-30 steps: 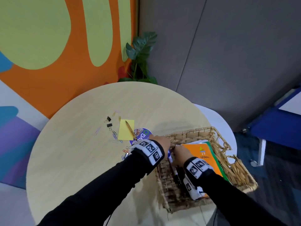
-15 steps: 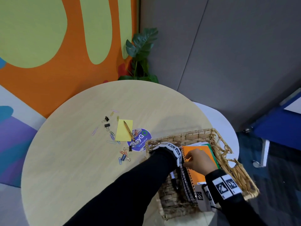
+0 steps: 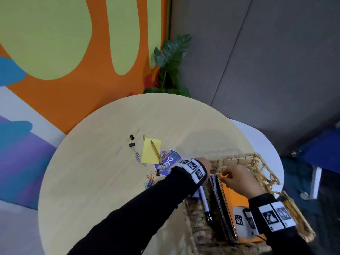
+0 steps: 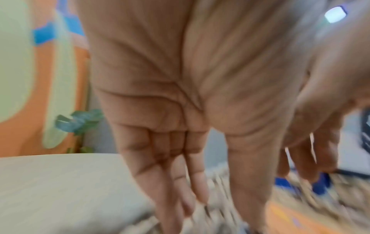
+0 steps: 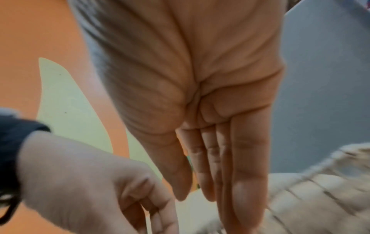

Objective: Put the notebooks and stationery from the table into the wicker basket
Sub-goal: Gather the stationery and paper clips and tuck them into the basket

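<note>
The wicker basket sits at the table's right edge. In it lie an orange spiral notebook, dark spiral notebooks standing on edge beside it, and a pen along the left wall. My left hand is at the basket's far left corner; the left wrist view shows its fingers straight and pointing down at the rim. Over the far end of the spirals my right hand hovers, its fingers straight and holding nothing. A yellow sticky pad, a pencil and a round purple sticker remain on the table.
Black binder clips and several coloured paper clips lie scattered on the round wooden table left of the basket. A potted plant stands behind the table. A white surface juts out past the basket.
The spiral notebooks held at the basket's rim a second ago now stand inside it. Both hands have let go; the right hand has moved to the far end of the spirals.
</note>
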Action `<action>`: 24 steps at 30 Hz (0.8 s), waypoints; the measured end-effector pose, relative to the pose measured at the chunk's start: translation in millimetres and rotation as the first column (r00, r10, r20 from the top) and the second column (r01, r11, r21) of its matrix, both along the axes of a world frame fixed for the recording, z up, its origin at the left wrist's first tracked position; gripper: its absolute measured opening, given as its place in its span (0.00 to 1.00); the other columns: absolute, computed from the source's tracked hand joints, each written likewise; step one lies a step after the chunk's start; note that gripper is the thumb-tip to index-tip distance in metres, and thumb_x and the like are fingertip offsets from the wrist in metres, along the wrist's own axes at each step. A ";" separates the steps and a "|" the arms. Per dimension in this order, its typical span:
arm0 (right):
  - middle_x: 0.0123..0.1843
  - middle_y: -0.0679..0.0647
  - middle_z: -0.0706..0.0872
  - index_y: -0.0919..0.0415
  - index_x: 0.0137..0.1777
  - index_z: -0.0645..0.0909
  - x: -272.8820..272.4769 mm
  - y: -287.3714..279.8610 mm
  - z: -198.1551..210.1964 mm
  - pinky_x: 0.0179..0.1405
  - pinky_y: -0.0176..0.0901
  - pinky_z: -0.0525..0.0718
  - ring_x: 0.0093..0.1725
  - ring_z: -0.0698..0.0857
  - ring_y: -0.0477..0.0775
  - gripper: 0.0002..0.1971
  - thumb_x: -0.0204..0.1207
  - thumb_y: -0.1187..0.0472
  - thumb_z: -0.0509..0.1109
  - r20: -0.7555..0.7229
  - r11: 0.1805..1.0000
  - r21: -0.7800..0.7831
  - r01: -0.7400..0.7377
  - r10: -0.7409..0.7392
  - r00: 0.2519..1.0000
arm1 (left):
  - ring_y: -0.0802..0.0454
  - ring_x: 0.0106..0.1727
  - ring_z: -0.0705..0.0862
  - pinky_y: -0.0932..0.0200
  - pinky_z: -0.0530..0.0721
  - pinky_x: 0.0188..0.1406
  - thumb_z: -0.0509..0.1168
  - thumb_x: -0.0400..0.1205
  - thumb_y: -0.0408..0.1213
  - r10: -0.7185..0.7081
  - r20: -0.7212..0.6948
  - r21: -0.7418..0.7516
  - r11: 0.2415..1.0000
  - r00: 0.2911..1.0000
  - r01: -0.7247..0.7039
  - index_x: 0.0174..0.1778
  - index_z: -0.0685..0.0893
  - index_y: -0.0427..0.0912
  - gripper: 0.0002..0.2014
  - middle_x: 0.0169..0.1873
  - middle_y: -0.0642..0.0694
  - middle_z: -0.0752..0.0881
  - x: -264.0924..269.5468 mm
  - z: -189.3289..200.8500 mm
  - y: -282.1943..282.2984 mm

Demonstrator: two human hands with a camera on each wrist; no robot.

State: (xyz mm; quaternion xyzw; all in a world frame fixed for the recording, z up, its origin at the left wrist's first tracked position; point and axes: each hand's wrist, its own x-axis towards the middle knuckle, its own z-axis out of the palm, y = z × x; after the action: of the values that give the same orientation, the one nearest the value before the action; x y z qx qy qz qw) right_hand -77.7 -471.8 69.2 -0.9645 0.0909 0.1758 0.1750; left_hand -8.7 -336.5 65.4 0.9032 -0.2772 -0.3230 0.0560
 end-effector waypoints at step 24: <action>0.75 0.64 0.74 0.67 0.74 0.69 192.1 224.5 -102.1 0.71 0.50 0.75 0.74 0.75 0.63 0.19 0.85 0.64 0.54 -0.243 0.979 -0.119 -0.164 0.131 0.961 | 0.44 0.59 0.82 0.57 0.77 0.57 0.61 0.80 0.29 0.631 0.165 -0.448 0.733 0.758 -0.513 0.63 0.78 0.41 0.15 0.59 0.42 0.80 132.7 -108.3 270.1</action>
State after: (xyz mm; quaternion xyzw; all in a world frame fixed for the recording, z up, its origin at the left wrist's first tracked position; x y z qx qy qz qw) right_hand 114.4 -247.3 -32.9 -0.9508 0.0506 0.2942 0.0822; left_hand 124.0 -66.3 -42.9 0.9546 -0.0434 -0.0859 0.2818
